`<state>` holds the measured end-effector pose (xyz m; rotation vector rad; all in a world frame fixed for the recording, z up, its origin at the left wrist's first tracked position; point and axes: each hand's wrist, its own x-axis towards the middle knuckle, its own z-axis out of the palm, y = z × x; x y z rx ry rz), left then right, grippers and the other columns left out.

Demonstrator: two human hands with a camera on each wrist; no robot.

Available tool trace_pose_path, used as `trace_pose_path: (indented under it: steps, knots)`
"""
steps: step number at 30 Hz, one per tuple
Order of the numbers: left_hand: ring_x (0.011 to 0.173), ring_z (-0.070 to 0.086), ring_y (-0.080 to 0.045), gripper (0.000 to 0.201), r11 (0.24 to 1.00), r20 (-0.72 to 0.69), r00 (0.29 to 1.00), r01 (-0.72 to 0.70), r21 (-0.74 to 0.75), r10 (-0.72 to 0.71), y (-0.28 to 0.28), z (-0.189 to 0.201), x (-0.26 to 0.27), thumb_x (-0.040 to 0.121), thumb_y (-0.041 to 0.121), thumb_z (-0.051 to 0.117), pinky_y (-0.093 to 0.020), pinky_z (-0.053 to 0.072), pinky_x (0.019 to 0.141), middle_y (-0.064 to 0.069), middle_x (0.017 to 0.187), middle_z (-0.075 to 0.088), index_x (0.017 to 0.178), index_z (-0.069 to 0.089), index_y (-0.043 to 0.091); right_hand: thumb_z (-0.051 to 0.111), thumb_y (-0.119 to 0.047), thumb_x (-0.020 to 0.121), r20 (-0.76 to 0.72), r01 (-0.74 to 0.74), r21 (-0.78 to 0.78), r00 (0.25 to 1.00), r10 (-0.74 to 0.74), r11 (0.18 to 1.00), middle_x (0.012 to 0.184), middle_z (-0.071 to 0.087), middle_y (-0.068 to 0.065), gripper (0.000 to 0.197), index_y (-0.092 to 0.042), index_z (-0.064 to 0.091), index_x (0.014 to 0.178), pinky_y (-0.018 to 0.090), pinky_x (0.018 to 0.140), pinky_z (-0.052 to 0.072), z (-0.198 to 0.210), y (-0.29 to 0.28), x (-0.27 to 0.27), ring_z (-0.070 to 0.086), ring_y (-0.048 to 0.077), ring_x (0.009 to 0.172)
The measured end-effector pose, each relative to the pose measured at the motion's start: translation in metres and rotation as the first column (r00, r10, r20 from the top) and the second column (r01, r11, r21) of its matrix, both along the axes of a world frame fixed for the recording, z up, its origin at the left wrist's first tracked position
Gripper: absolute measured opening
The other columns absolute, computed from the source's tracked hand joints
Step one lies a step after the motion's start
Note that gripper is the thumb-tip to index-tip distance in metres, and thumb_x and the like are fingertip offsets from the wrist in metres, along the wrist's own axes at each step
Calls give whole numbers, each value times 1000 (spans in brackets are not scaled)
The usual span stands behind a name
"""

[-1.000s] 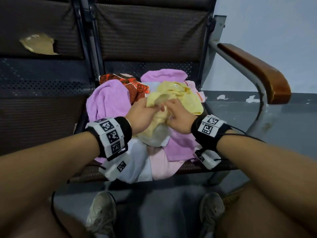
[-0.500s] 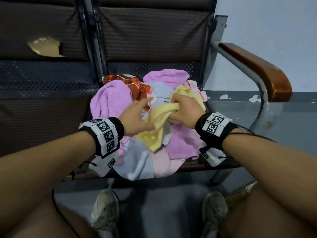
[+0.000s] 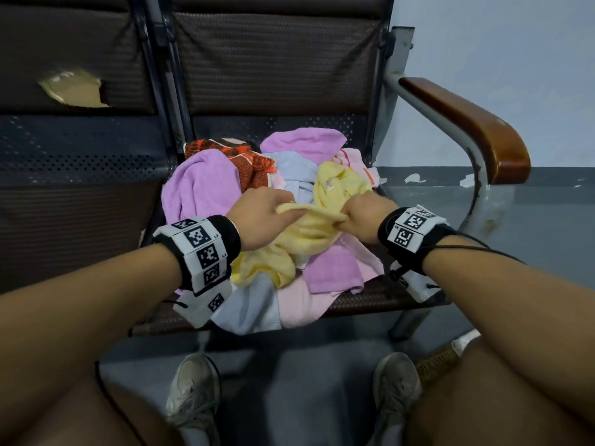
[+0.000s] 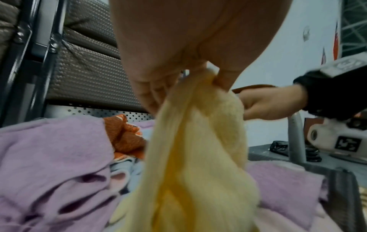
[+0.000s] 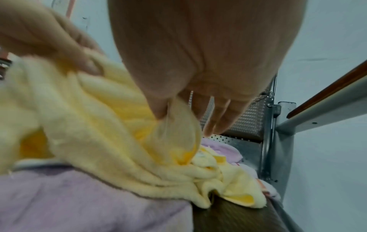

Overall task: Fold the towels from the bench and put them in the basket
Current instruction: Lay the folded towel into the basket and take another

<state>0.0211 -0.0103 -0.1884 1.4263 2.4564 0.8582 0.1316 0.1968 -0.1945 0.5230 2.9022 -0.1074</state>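
A yellow towel (image 3: 309,233) is gripped at both ends above a heap of towels on a bench seat (image 3: 370,297), seen from the head camera. The left hand (image 3: 260,217) is closed on one bunched end of the yellow towel, its fingers curled round the cloth, and the right hand (image 3: 363,220) is pinched on the other end, a short stretch of twisted fabric being held taut between them. In the left wrist view the cloth is shown clamped between thumb and fingers (image 4: 151,91), the rest hanging down in folds onto the heap. In the right wrist view the towel is seen nipped between thumb and forefinger, with the remaining fingers (image 5: 220,116) held straighter.

The heap beneath is made up of a lilac towel (image 3: 199,185) at the left, an orange patterned cloth (image 3: 254,162) behind it, a pale blue towel (image 3: 254,304) and a pink towel (image 3: 299,300) drooping over the seat's front edge, and a second lilac towel (image 3: 335,268) under the right wrist. A wooden armrest (image 3: 467,123) is seen at the right of the bench. The basket cannot be made out for certain in any view.
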Motion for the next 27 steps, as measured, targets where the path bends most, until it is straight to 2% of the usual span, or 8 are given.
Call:
trace_pose_path:
  steps: [3, 7, 9, 15, 19, 23, 25, 27]
  knots:
    - [102, 58, -27, 26, 988, -38, 997, -72, -137, 68, -1, -4, -5, 87, 35, 68, -39, 46, 91, -9, 108, 61, 105, 65, 17, 56, -29, 90, -293, -45, -12, 955, 39, 999, 65, 48, 1, 36, -21, 43, 57, 32, 61, 35, 7, -2, -1, 54, 29, 74]
    - [89, 62, -23, 30, 993, 114, 993, 9, -116, 5, 6, -5, 9, 83, 40, 74, -37, 49, 80, 1, 93, 66, 100, 58, 23, 59, -34, 80, -518, -279, -128, 837, 176, 952, 67, 52, -3, 23, -26, 42, 68, 36, 63, 40, 24, -34, -3, 51, 24, 71]
    - [95, 64, -27, 7, 999, 106, 994, -19, -28, 22, 12, -2, 10, 92, 24, 63, -39, 49, 83, -4, 97, 69, 96, 63, 18, 56, -45, 73, -517, -310, -188, 838, 175, 932, 67, 53, -6, 22, -29, 41, 69, 35, 63, 41, 26, -39, -3, 53, 22, 71]
    - [99, 63, -26, 31, 911, 323, 908, -347, 221, 268, 13, 21, -9, 90, 8, 41, -37, 49, 89, -5, 100, 72, 98, 70, 9, 64, -46, 82, -96, -29, -149, 995, 15, 988, 66, 56, 0, 34, -20, 52, 64, 32, 62, 41, 8, 5, 17, 59, 28, 73]
    - [109, 61, -22, 45, 877, 395, 859, -431, 214, 325, 3, 14, -18, 90, 7, 39, -33, 52, 90, -1, 123, 67, 121, 67, 24, 56, -33, 88, -212, 93, -155, 969, -125, 984, 72, 62, 5, 25, -17, 61, 70, 31, 61, 37, 11, 21, 26, 60, 31, 78]
    - [68, 62, -18, 9, 965, 262, 934, -259, 29, 242, 1, 5, -15, 81, 25, 72, -25, 46, 58, 6, 73, 67, 75, 66, 27, 42, -31, 71, -470, 29, -139, 878, -92, 990, 71, 55, 0, 19, -18, 56, 71, 36, 64, 41, 27, 0, 23, 49, 30, 73]
    - [67, 57, -18, 28, 962, 145, 951, -263, -79, 272, 5, 0, -11, 74, 39, 80, -29, 40, 58, 5, 68, 60, 67, 59, 22, 44, -33, 74, -536, -62, -194, 843, -53, 979, 73, 58, -3, 19, -20, 57, 75, 36, 65, 41, 33, -12, 20, 53, 26, 75]
    - [82, 60, -29, 28, 937, 102, 933, -337, -89, 346, 11, 2, -11, 85, 37, 65, -31, 37, 66, -2, 75, 61, 64, 56, 20, 53, -35, 86, -546, -172, -239, 838, 14, 956, 75, 57, -9, 13, -24, 59, 82, 31, 65, 35, 32, -19, 20, 52, 16, 73]
